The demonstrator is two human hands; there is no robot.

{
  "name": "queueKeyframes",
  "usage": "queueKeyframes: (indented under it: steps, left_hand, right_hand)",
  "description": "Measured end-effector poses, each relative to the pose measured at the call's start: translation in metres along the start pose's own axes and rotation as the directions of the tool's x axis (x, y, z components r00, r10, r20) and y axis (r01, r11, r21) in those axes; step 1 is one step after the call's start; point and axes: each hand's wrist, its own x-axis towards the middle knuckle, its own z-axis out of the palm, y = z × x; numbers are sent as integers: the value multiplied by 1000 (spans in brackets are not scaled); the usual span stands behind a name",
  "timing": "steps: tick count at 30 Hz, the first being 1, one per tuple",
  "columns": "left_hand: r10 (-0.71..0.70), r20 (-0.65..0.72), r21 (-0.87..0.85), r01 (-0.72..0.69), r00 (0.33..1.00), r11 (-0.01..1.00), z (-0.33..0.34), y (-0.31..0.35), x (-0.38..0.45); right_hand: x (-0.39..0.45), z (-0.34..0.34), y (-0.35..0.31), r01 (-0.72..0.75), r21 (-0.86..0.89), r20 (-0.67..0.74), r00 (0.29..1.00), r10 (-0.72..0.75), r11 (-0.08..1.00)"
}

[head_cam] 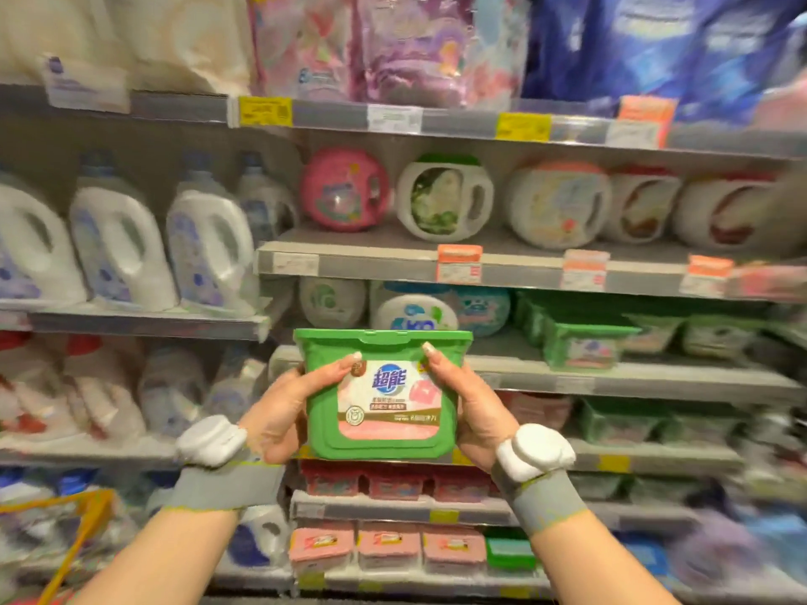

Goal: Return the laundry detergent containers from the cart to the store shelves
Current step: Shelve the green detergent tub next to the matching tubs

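Note:
A green tub of laundry pods [381, 397] with a white and pink label is held upright in front of the store shelves. My left hand [288, 408] grips its left side and my right hand [469, 408] grips its right side, thumbs across the front. Both wrists wear grey bands with white sensors. Similar green tubs [585, 342] stand on the shelf [655, 379] up and to the right of the held tub. A yellow edge of the cart [74, 534] shows at the lower left.
White detergent jugs [201, 246] fill the left shelves. Round pod tubs [445, 203] line the shelf above. Pink boxes [388, 548] sit low in the middle. Refill bags hang along the top shelf.

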Motion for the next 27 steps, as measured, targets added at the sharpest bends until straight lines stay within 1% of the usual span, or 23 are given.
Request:
queueKeyframes:
  steps: [3, 7, 12, 15, 19, 21, 23, 25, 26, 27]
  left_hand:
    - [-49, 87, -5, 50, 995, 999, 28, -18, 9]
    - [-72, 143, 15, 70, 987, 997, 63, -35, 21]
    - [-82, 217, 47, 74, 973, 996, 114, -60, 35]
    - [-91, 242, 66, 77, 966, 995, 143, -79, 48]
    - [-124, 225, 91, 106, 966, 990, 185, -111, 65]
    - [-160, 229, 122, 134, 960, 983, 222, -134, 78]
    - [-169, 250, 127, 141, 953, 982, 238, -139, 77]
    - [-194, 252, 134, 164, 948, 977, 268, -159, 83]
    - [-192, 249, 127, 164, 949, 978, 284, -168, 90]
    - [-180, 241, 116, 155, 954, 981, 288, -171, 89]
  right_hand:
    - [-28, -23, -10, 21, -17, -88, 996, -22, 1000]
    - [-61, -55, -30, 30, -25, -202, 979, -34, 999]
    - [-94, -95, -50, 83, -15, -285, 955, -84, 996]
    - [-110, -127, -63, 101, -18, -313, 944, -101, 995]
    - [-130, -175, -86, 102, 11, -330, 939, -93, 995]
    - [-145, -212, -105, 91, 0, -341, 936, -85, 996]
    - [-153, -223, -116, 72, -4, -348, 935, -69, 997]
    - [-169, -250, -133, 48, -18, -348, 936, -52, 999]
    - [-175, -268, -145, 33, -33, -334, 942, -42, 999]
    - [-179, -272, -147, 22, -46, -325, 945, -36, 999]
